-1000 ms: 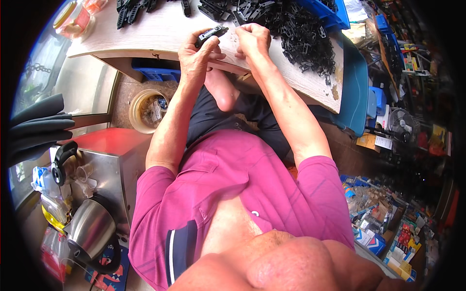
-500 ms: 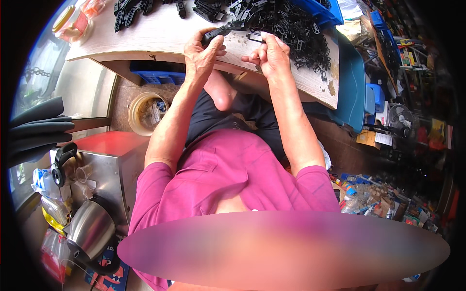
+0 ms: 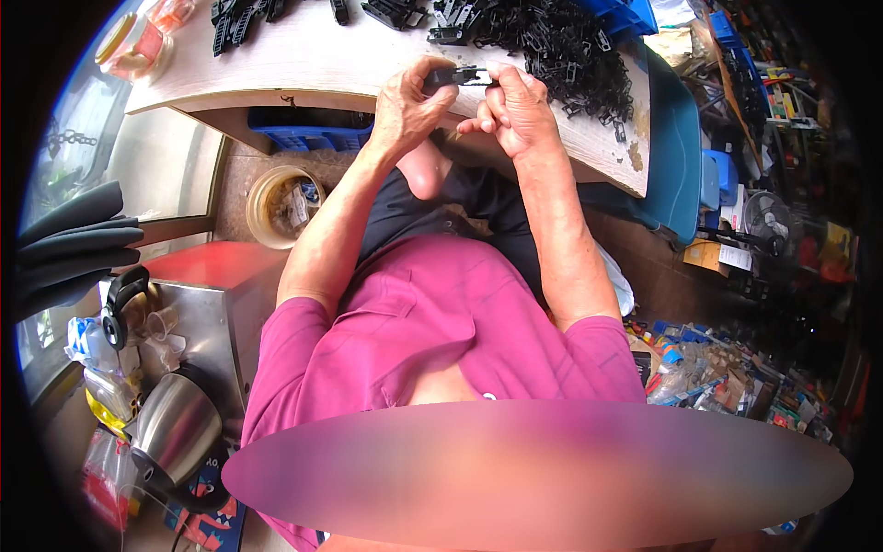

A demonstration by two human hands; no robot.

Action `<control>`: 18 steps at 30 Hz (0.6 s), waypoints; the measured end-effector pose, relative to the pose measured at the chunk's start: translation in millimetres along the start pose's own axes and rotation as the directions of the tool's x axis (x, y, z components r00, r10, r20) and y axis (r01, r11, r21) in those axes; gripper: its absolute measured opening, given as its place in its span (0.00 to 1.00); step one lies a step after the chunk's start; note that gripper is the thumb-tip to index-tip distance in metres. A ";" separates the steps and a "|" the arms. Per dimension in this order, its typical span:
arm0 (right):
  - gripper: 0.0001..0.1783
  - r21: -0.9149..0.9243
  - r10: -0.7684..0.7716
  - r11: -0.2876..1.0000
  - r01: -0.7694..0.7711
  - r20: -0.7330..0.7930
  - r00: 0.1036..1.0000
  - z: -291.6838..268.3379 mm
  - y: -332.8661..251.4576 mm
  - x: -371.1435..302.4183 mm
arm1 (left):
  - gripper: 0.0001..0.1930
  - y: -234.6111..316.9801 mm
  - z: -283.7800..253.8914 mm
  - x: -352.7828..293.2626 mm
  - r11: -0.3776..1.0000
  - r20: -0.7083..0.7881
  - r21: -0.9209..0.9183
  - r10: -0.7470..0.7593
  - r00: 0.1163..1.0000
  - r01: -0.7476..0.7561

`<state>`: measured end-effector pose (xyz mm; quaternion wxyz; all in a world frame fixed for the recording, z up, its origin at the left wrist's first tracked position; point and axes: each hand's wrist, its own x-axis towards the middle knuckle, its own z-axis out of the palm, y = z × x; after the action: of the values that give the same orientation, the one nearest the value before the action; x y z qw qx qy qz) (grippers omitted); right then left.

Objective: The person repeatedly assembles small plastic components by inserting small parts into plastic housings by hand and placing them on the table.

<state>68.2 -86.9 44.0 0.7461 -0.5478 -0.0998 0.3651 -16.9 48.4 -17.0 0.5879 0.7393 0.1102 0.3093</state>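
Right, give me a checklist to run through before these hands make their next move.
1. Left hand has a grip on the dark part: ok, thumb and fingers are closed on it.
2. Right hand has the black-edged piece: ok, pinched at its right end.
3. Dark part and black-edged piece fastened together: cannot tell; they look end to end, but the detail is too small.
4. Loose black pieces near the right hand: ok, heaped on the table just beyond it.
5. Jar away from the hands: ok, at the table's far left.
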 end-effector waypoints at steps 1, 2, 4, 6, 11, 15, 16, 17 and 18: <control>0.13 0.002 0.002 1.000 -0.002 0.001 1.000 0.8 1.3 0.0 | 0.15 -0.5 -0.2 -0.5 1.000 -0.001 0.003 -0.002 1.000 0.002; 0.13 0.003 -0.001 1.000 0.001 -0.005 1.000 1.6 2.5 -0.2 | 0.15 -1.3 -0.2 -0.8 1.000 0.007 0.023 0.020 1.000 -0.020; 0.13 0.006 -0.004 1.000 0.004 -0.013 1.000 2.1 4.8 0.6 | 0.15 -1.4 0.2 -0.6 0.998 0.017 0.043 0.041 0.999 -0.042; 0.13 0.016 -0.017 1.000 0.017 -0.029 0.999 1.8 6.3 2.7 | 0.15 0.1 1.6 0.9 0.986 0.007 0.134 0.097 0.995 -0.097; 0.11 -0.009 0.030 0.999 -0.031 -0.098 0.995 14.2 3.0 2.7 | 0.17 -0.1 -2.2 1.7 0.990 0.032 0.128 0.056 0.998 -0.060; 0.10 -0.077 0.021 0.996 -0.034 -0.172 0.985 14.1 1.2 -1.8 | 0.18 19.9 -5.8 3.4 0.989 0.125 0.141 -0.056 0.991 0.038; 0.12 -0.140 0.001 0.990 -0.028 -0.184 0.983 14.2 2.9 -1.2 | 0.18 14.0 -3.8 2.6 0.993 0.114 0.116 -0.011 0.993 -0.003; 0.12 -0.135 -0.002 0.991 -0.023 -0.183 0.983 12.5 4.7 -1.9 | 0.18 17.9 -3.7 2.1 0.989 0.105 0.144 0.026 0.994 -0.041; 0.12 -0.130 -0.006 0.991 -0.018 -0.182 0.983 11.7 6.6 -1.2 | 0.18 21.5 -5.2 1.8 0.982 0.097 0.172 0.062 0.993 -0.078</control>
<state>58.0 -78.0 42.9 0.7135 -0.6269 -0.0530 0.3083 -22.9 47.4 4.4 0.5135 0.8052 0.0840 0.2845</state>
